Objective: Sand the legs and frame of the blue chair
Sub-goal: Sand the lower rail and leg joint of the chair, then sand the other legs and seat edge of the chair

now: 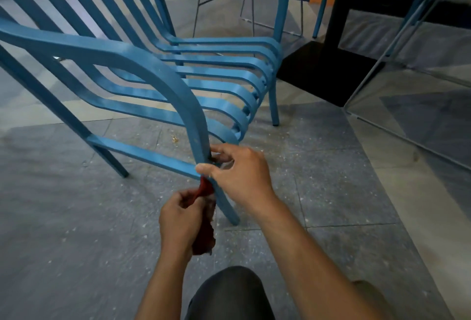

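Grey speckled tile floor (76,217) with paler bands running through it, and the blue chair (158,75) stands right on it, feet down on the tiles. A small scatter of yellowish crumbs (174,139) lies under the chair. Beyond it, a flat black table base (323,69) and a wire-legged stool (221,6) sit on the floor too.

Dim, soft indoor light, faint shadows, wide-angle bending at the edges, slight blur top right

Right hand (237,174) grips the blue chair (153,69) front leg (204,138); left hand (181,220) holds a red sanding strip (205,189) against it, above the grey floor (76,217)
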`<action>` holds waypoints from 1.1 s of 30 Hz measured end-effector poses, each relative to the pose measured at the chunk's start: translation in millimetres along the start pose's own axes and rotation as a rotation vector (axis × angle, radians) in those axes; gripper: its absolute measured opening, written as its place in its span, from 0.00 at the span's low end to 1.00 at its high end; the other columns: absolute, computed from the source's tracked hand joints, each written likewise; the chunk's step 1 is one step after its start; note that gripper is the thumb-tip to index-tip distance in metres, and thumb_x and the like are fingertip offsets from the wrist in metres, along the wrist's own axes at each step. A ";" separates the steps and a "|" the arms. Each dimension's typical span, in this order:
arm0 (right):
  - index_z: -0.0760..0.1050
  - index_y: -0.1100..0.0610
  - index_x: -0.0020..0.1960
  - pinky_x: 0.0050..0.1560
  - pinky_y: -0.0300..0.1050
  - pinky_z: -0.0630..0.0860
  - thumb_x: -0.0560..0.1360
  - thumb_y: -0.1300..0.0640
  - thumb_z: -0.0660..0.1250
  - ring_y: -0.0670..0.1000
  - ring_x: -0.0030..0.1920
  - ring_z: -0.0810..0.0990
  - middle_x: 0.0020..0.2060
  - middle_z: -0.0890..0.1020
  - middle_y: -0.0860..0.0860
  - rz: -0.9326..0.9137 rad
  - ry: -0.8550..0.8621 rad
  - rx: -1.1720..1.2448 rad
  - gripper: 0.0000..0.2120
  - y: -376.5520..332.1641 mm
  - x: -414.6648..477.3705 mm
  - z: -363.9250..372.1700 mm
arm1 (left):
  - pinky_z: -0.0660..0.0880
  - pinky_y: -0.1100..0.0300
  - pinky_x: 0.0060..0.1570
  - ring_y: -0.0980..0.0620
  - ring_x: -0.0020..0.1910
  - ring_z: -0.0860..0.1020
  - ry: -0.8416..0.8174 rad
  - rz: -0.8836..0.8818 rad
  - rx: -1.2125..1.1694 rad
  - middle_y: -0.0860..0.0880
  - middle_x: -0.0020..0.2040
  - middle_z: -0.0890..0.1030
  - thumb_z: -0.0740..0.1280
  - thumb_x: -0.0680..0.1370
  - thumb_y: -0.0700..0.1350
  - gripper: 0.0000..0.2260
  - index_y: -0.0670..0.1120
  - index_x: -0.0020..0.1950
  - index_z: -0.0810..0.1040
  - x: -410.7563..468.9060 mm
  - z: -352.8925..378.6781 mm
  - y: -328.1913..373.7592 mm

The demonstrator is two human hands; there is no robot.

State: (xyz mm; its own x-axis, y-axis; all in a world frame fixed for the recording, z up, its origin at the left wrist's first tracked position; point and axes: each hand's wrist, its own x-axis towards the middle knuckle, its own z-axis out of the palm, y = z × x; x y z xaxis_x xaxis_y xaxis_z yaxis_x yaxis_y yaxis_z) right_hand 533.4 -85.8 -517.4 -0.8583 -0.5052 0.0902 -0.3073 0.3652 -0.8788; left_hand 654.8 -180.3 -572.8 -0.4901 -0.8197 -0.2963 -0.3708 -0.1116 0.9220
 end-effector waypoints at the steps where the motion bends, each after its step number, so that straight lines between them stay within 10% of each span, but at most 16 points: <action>1: 0.84 0.41 0.63 0.51 0.36 0.80 0.63 0.35 0.82 0.37 0.47 0.84 0.48 0.89 0.38 0.032 -0.090 -0.010 0.30 3.5 2.1 -4.5 | 0.84 0.52 0.31 0.46 0.33 0.87 -0.038 -0.037 -0.013 0.48 0.38 0.88 0.75 0.78 0.40 0.07 0.51 0.53 0.83 -2.4 -4.3 0.1; 10: 0.85 0.42 0.61 0.62 0.53 0.83 0.70 0.44 0.84 0.48 0.59 0.87 0.58 0.88 0.46 0.293 -0.751 0.394 0.21 45.3 -19.5 -43.8 | 0.84 0.58 0.38 0.45 0.43 0.89 -0.243 -0.051 -0.243 0.43 0.48 0.90 0.81 0.69 0.43 0.13 0.49 0.53 0.86 -42.4 -21.3 35.3; 14: 0.86 0.52 0.57 0.53 0.52 0.86 0.73 0.54 0.81 0.54 0.53 0.89 0.53 0.90 0.55 0.203 -0.578 0.588 0.13 24.8 -17.6 -37.3 | 0.85 0.57 0.35 0.49 0.42 0.89 -0.078 0.322 -0.153 0.52 0.48 0.89 0.78 0.75 0.47 0.08 0.56 0.53 0.86 -50.5 -23.5 56.3; 19: 0.87 0.50 0.47 0.42 0.43 0.85 0.70 0.42 0.81 0.52 0.43 0.90 0.42 0.90 0.52 0.025 -0.351 0.515 0.13 -28.9 -5.4 -47.5 | 0.84 0.63 0.46 0.56 0.51 0.87 0.110 0.634 -0.027 0.59 0.51 0.87 0.77 0.77 0.51 0.08 0.57 0.56 0.85 -33.7 -29.6 99.9; 29: 0.88 0.49 0.41 0.44 0.50 0.87 0.72 0.38 0.79 0.42 0.37 0.87 0.34 0.88 0.42 0.016 -0.251 0.100 0.14 -24.9 -10.7 -33.9 | 0.87 0.41 0.50 0.47 0.46 0.89 -0.017 0.298 -0.095 0.48 0.44 0.90 0.80 0.75 0.45 0.04 0.48 0.48 0.89 -1.6 -27.6 84.4; 33: 0.88 0.45 0.52 0.53 0.54 0.86 0.67 0.35 0.81 0.43 0.48 0.89 0.45 0.90 0.42 0.025 -0.472 0.188 0.19 -17.3 -18.7 -44.3 | 0.88 0.52 0.43 0.50 0.44 0.89 -0.047 0.372 -0.109 0.51 0.44 0.90 0.82 0.71 0.54 0.11 0.53 0.49 0.89 -12.2 -33.1 88.2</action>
State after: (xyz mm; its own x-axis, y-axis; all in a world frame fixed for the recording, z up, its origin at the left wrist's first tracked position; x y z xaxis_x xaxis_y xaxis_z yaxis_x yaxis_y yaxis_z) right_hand 536.5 -48.1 -483.2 -0.5715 -0.8124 -0.1155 -0.1728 0.2568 -0.9509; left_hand 654.1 -198.8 -479.6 -0.6117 -0.7892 0.0542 -0.0766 0.1272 0.9889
